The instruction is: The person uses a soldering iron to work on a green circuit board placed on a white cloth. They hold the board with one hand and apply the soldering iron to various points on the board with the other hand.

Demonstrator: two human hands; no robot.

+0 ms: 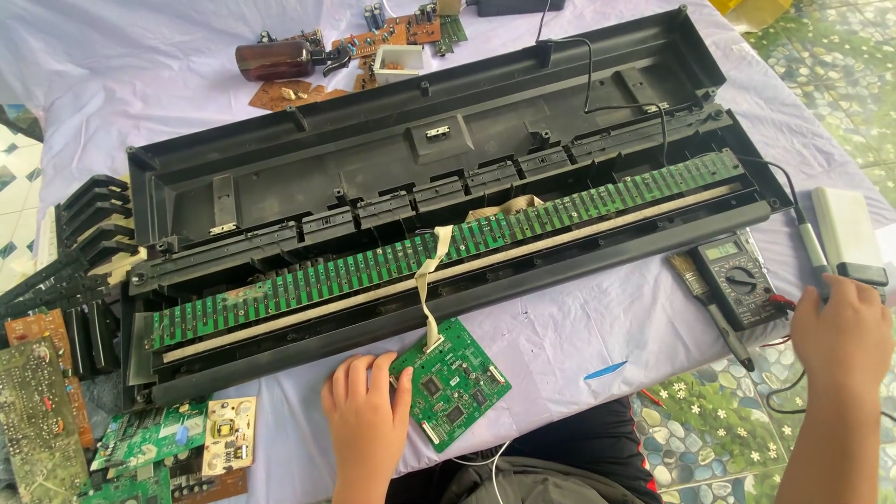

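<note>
Currently, left hand (362,411) rests fingers together, pressing the green circuit board (451,384) at lower centre; keep its ribbon cable (427,280) slack while right hand (840,331) clamps the probe (810,238)

Bright, even daylight; soft shadows, sharp focus.

One long black plastic keyboard casing (420,177) lies opened across the white cloth-covered table (579,336), carrying one long green strip-shaped key contact board (448,247). One small square green circuit board (450,383) sits at the table's near edge, joined by one flat beige ribbon cable (427,285). One black digital multimeter (737,280) and one paintbrush (689,273) lie near the right edge. Two bare hands show: left hand (364,411), right hand (840,331)
</note>
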